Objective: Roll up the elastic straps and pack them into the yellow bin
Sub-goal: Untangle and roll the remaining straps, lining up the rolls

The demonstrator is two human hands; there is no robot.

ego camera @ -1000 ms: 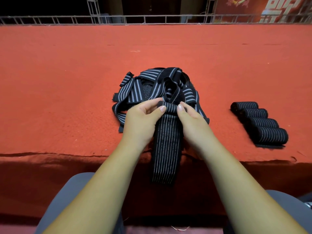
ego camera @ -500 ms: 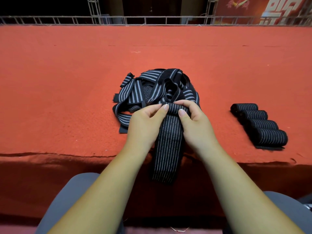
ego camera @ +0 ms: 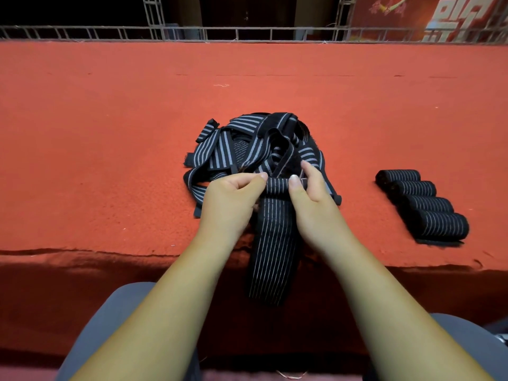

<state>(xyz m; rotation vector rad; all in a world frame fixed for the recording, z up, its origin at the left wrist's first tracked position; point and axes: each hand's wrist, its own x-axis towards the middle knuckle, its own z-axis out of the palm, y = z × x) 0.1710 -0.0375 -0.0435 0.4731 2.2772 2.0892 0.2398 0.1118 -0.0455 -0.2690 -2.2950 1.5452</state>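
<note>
A black elastic strap with thin grey stripes (ego camera: 270,243) runs from the table's front edge, where its loose end hangs down, up to a small rolled start between my hands. My left hand (ego camera: 231,204) pinches the left end of that roll. My right hand (ego camera: 313,196) pinches its right end with thumb and fingers. Just behind lies a tangled pile of loose striped straps (ego camera: 247,144). Several finished rolls (ego camera: 423,204) lie side by side at the right. No yellow bin is in view.
The table wears a red felt cover (ego camera: 110,133), torn along its front edge (ego camera: 82,253). A metal truss rail (ego camera: 247,33) runs along the far side. My knees in grey trousers (ego camera: 115,312) sit below the edge.
Both hands have turned the strap's end over on itself, so the small roll is a little thicker and sits slightly nearer to me. The pile and finished rolls have not moved.
</note>
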